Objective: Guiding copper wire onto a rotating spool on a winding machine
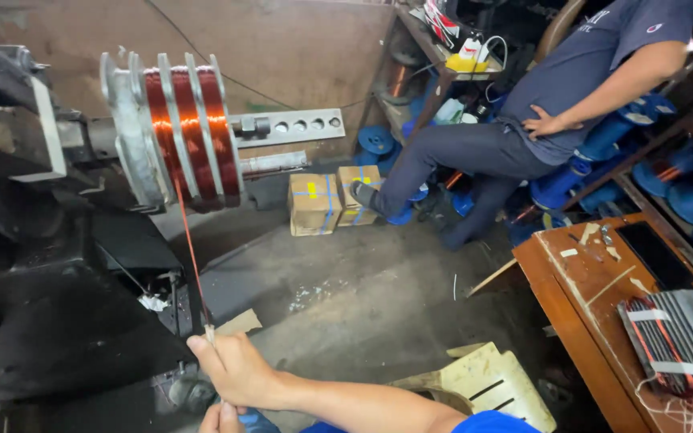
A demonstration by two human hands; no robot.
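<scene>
Copper wire (pixel 190 248) runs as a thin reddish strand from the winding former (pixel 178 128), upper left of the frame, down to the person's right hand (pixel 238 370) at bottom centre. Former is a set of grey metal plates with three bands of copper coil between them, mounted on a dark machine (pixel 42 265) filling the left side. Wire looks taut and nearly straight, so the hand probably sits low and pulled back to keep tension on it as it feeds onto the coil.

Right hand: forearm comes in from the lower right, blue sleeve at bottom edge, wrist straight, knuckles up, fingers curled; grip is a narrow pinch shut on the wire near the thumb side. Left hand (pixel 222 418) only partly in frame at the bottom edge just under the right one; seems closed around the wire's lower run, but cannot tell for sure, mostly cut off.

Around: concrete floor (pixel 362 297) centre, two taped cardboard boxes (pixel 332 200) against the far wall, cream plastic stool (pixel 487 385) lower right of centre. Wooden table (pixel 579 297) at right carries a wound coil bundle (pixel 675 341) with white tape bands. Another person (pixel 555 104) sits upper right, hand on thigh, well apart from the work. Blue spools (pixel 683 192) stacked on shelves far right
</scene>
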